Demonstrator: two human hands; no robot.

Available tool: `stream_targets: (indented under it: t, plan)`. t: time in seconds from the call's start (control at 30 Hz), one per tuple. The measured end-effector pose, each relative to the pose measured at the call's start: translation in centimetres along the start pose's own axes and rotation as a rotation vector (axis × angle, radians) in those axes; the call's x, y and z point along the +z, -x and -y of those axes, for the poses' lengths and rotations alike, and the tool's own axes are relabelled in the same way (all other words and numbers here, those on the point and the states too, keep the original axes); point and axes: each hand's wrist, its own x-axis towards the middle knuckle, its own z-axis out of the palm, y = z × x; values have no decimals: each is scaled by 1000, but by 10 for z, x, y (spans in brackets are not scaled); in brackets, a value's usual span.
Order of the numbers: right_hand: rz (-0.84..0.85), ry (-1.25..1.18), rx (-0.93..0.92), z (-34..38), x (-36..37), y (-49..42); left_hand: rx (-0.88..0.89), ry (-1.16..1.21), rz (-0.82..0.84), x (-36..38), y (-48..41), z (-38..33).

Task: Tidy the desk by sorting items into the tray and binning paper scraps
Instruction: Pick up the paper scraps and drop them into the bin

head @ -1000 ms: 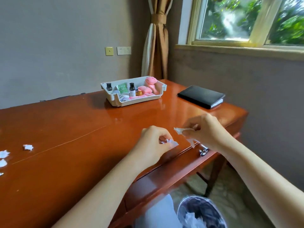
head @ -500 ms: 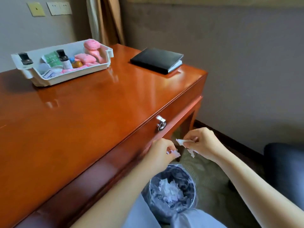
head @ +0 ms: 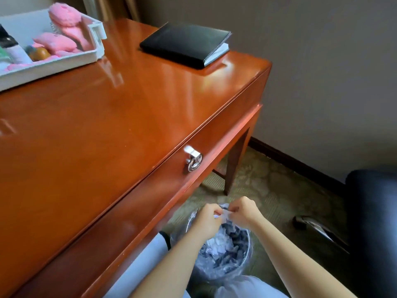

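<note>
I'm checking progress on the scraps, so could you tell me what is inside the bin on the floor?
The bin holds a heap of crumpled white paper scraps in a liner. Both hands, left and right, cover its far side, and anything beneath the heap is hidden.

Tabletop (head: 107, 117) centre lies open | tray (head: 64, 61) and black notebook (head: 184, 45) line the far edge | drawer pull (head: 194, 160) juts above the bin (head: 225, 250)

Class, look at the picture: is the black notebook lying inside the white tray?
No, the notebook lies on the bare desk, apart from the tray.
</note>
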Motion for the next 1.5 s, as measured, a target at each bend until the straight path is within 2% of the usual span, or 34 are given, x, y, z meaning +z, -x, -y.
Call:
stream_targets:
  t: [0.17, 0.5, 0.77, 1.03, 1.17, 1.3, 1.5]
  plan:
    - [131, 31, 3, -4, 2, -4, -36, -38, 91, 3, -1, 7]
    - [56, 40, -54, 9, -36, 23, 67, -198, 127, -38, 35, -19]
    - [-42, 102, -284, 59, -99, 84, 273, -384, 109, -97, 112, -69]
    - [-135, 211, -599, 139, -143, 161, 425, -422, -71, -167, 215, -98]
    - [-159, 256, -724, 183, -145, 197, 438, -505, -205, -200, 261, -91]
    - [-164, 309, -837, 226, -132, 225, 363, -603, -330, -228, 306, -70]
    - [-97, 352, -973, 287, -87, 251, 155, -641, -474, -258, 374, -18]
